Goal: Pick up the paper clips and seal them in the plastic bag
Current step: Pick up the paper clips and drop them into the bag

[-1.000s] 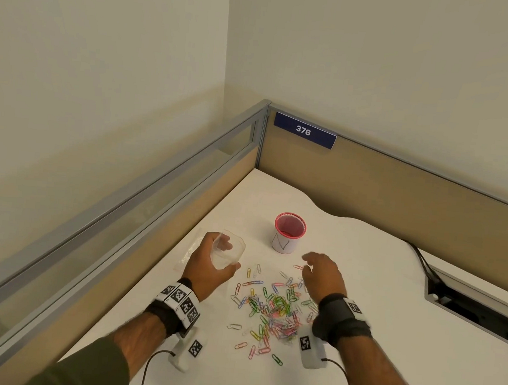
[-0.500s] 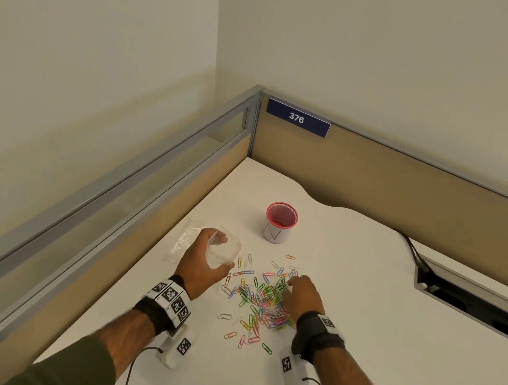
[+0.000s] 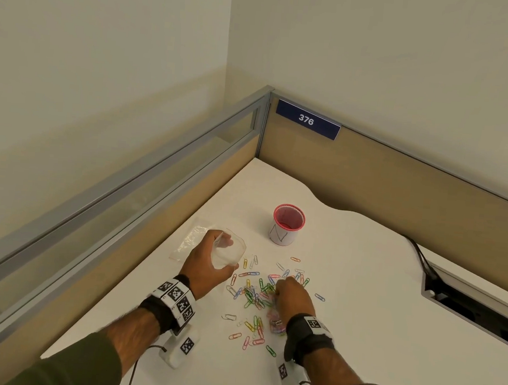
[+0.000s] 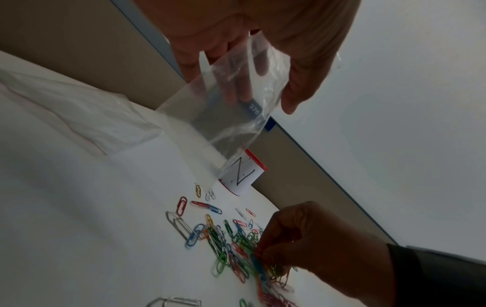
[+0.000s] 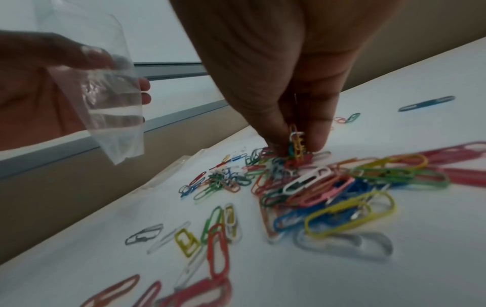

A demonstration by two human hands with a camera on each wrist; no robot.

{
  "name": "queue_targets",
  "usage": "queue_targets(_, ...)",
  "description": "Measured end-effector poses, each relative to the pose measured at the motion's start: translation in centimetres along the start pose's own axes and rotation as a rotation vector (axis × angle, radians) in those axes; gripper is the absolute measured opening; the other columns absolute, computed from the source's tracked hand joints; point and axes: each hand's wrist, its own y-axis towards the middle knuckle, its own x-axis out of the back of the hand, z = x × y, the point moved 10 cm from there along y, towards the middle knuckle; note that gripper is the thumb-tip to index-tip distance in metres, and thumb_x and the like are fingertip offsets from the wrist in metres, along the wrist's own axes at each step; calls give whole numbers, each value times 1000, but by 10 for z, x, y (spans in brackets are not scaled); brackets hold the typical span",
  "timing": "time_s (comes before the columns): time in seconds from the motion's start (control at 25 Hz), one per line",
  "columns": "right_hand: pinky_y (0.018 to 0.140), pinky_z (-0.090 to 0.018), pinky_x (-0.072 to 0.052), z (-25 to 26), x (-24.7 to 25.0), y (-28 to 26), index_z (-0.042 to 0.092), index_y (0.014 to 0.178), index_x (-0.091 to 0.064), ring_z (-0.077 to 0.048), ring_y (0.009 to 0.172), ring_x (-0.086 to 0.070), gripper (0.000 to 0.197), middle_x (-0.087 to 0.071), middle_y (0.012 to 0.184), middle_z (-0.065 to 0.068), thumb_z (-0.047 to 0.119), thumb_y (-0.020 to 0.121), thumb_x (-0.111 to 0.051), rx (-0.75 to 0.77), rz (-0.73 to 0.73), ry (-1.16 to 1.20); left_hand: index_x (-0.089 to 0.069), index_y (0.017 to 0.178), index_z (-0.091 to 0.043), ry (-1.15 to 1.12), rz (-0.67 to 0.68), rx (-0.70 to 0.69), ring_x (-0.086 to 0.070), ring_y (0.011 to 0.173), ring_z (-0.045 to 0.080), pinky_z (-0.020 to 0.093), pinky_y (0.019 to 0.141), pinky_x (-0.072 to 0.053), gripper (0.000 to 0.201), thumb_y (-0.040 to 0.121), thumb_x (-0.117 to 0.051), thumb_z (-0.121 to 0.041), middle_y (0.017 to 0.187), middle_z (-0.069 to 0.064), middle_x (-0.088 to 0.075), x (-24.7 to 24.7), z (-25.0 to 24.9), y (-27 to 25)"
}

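Several coloured paper clips (image 3: 256, 297) lie scattered in a pile on the white desk (image 3: 360, 293). My left hand (image 3: 209, 265) grips a clear plastic bag (image 3: 229, 251) and holds it up just left of the pile; the bag (image 4: 231, 108) hangs open between thumb and fingers. My right hand (image 3: 290, 293) is down on the pile, its fingertips (image 5: 318, 139) pinching a small bunch of clips (image 5: 297, 143) at the desk surface. The same bag (image 5: 110, 99) shows at the left of the right wrist view.
A red mesh cup (image 3: 288, 224) with a white paper label stands behind the pile. Another clear plastic bag (image 3: 190, 242) lies flat on the desk beyond my left hand. Partition walls (image 3: 370, 178) close the desk's far and left sides. A cable slot (image 3: 476, 307) is at right.
My right hand has come back from the far side of the pile and dropped onto it, closing its fingertips on some clips. The left hand keeps holding the bag.
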Motion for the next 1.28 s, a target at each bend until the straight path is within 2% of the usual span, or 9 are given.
queue_targets(0.2, 83, -34, -55, -21, 28, 0, 10, 88, -68, -25, 90, -65, 15, -71, 97, -9, 8, 87, -53, -94, -50, 237, -50, 119, -22, 12, 10, 7, -59, 116, 15, 10, 90, -40, 55, 76, -84, -14, 115, -7, -62, -4, 3, 4)
queue_targets(0.36, 76, -38, -58, -10, 91, -18, 10, 77, -70, -21, 73, -67, 10, -71, 78, -5, 6, 84, -63, -23, -216, 565, -50, 119, -20, 31, 27, 3, -59, 114, 16, 14, 91, -42, 55, 76, -84, -16, 114, -6, -61, -11, 2, 5)
queue_targets(0.52, 65, -16, -52, 34, 163, -36, 12, 83, -72, -10, 65, -65, 7, -70, 75, 2, 7, 85, -67, 113, -347, 784, -50, 119, -20, 53, 39, -16, -59, 111, 17, 24, 95, -47, 56, 75, -84, -18, 113, -6, -60, -19, -2, 5)
queue_targets(0.64, 65, -12, -51, 72, 179, -39, 13, 88, -72, -7, 71, -64, 7, -70, 81, 3, 9, 86, -67, 208, -332, 778, -48, 119, -25, 51, 53, -26, -60, 111, 14, 26, 94, -50, 56, 76, -83, -19, 113, -9, -60, -25, -8, 5)
queue_targets(0.84, 79, -31, -57, 114, 170, -37, 12, 90, -71, -17, 83, -64, 9, -69, 91, -2, 12, 88, -62, 320, -293, 564, -40, 118, -37, 49, 65, 4, -60, 99, 5, 14, 82, -47, 58, 79, -81, -21, 109, -13, -58, -31, -12, 6)
queue_targets(0.96, 80, -29, -56, 117, 171, -43, 15, 94, -69, -15, 85, -63, 11, -68, 94, -1, 17, 90, -60, 358, -313, 528, -44, 116, -31, 15, 58, -9, -61, 100, 1, 14, 83, -47, 54, 79, -81, -19, 104, -19, -58, -28, -12, 5)
queue_targets(1.08, 77, -18, -51, 92, 187, -46, 16, 96, -69, -8, 82, -61, 10, -67, 90, 6, 15, 91, -60, 331, -411, 613, -51, 114, -23, 14, 37, -38, -62, 108, 7, 21, 92, -49, 48, 77, -81, -17, 107, -13, -63, -21, -11, 4)
queue_targets(1.16, 75, -18, -50, 55, 177, -37, 16, 94, -69, -7, 79, -59, 9, -66, 88, 8, 16, 91, -61, 250, -421, 586, -53, 113, -20, -14, 23, -32, -63, 110, 10, 20, 94, -49, 47, 77, -82, -15, 109, -10, -65, -13, -8, 3)
queue_targets(1.28, 83, -29, -51, -16, 100, -22, 17, 96, -68, -15, 88, -61, 14, -69, 104, 0, 27, 87, -67, 26, -179, 362, -53, 113, -19, -55, -7, -13, -62, 112, 7, 10, 91, -44, 47, 77, -82, -11, 110, -7, -66, 1, -1, -1)
